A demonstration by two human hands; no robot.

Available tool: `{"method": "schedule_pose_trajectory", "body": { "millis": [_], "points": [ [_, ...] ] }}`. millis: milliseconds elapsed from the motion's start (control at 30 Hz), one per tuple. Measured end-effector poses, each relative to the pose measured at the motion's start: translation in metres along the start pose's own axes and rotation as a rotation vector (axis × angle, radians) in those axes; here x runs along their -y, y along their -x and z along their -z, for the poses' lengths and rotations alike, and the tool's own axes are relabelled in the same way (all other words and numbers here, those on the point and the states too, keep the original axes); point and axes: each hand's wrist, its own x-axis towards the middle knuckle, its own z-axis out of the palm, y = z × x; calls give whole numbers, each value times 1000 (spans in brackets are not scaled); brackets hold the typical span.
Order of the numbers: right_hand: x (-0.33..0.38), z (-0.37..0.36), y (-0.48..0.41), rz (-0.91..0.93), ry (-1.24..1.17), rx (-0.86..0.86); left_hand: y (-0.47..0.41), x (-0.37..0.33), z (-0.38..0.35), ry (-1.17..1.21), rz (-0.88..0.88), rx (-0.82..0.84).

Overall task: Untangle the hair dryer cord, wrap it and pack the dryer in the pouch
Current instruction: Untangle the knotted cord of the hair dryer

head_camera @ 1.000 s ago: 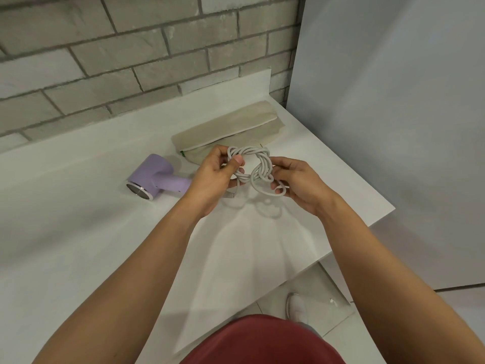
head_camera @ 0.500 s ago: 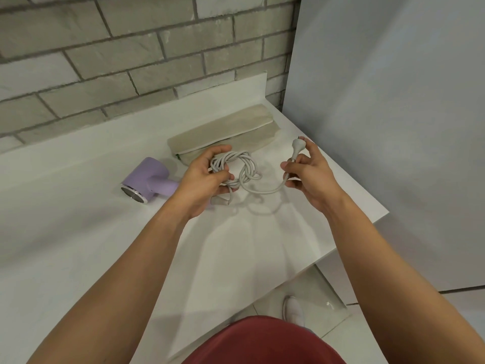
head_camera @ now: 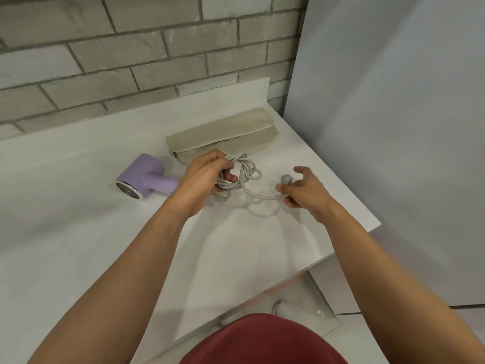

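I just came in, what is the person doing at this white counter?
A person is untangling the grey cord of a purple hair dryer. The left hand grips the looped bundle, and the right hand pinches the free end just below the plug. The dryer lies on the white counter left of the hands, and the beige pouch lies behind them. The cord is not yet wrapped and nothing is packed.

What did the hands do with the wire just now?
The right hand pulled the plug out of the tangled cord, off to the right, and holds the cord just below it. The left hand still grips the coils. The purple dryer and the pouch stayed put on the table.
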Motion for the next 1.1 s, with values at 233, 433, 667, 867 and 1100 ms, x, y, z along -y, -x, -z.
{"method": "schedule_pose_trajectory", "body": {
  "millis": [233,433,667,867,1100],
  "points": [
    [-9,-12,0,58,482,62,6,2,-4,-122,-86,16],
    [28,-21,31,345,109,173,11,0,-1,-111,-123,23],
    [32,-35,47,367,145,387,16,-8,1,-144,-234,-37],
    [34,-46,49,340,151,302,20,-6,5,-240,-296,-103],
    [37,-66,51,328,177,237,35,5,8,-286,-290,-154]
  ]
}}
